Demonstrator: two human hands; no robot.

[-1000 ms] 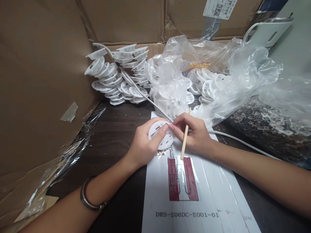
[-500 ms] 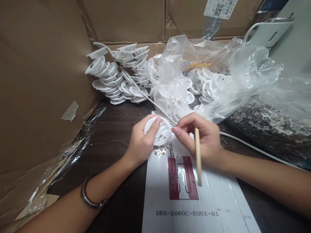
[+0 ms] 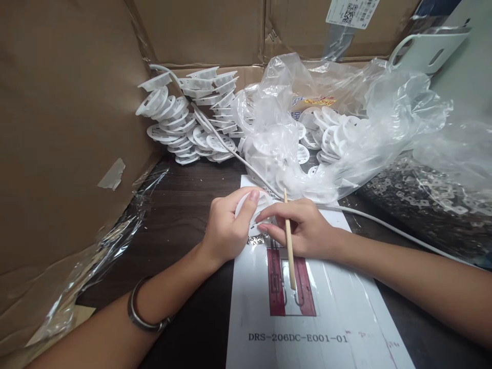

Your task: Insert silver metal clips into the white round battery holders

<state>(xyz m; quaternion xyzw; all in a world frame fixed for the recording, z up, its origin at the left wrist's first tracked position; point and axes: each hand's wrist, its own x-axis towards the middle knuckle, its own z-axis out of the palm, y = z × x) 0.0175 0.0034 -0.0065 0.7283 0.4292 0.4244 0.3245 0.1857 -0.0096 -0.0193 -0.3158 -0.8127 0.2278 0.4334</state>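
My left hand (image 3: 226, 228) is closed around the edge of a white round plastic disc (image 3: 263, 201), its thumb lying across the disc's face. With my right hand (image 3: 307, 228) I hold a thin wooden stick (image 3: 290, 256), which slants down between the fingers. The thumb and index fingertip of that hand are at the disc's right side; whether a small piece sits between them cannot be made out. Small metal pieces (image 3: 257, 240) lie in a pile just below the disc, partly hidden by it, on a printed sheet (image 3: 300, 353) with a red diagram.
White discs (image 3: 188, 123) stand stacked at the back left. A clear plastic bag (image 3: 277, 148) and more discs (image 3: 334, 133) are behind my hands. Metal clips (image 3: 434, 184) fill the right side. A white cable (image 3: 369, 215) crosses the table. Cardboard (image 3: 65, 102) walls the left and back.
My right hand has moved left and slightly down, bringing its fingertips over the disc. The stick has shifted left with it. My left hand has barely moved.
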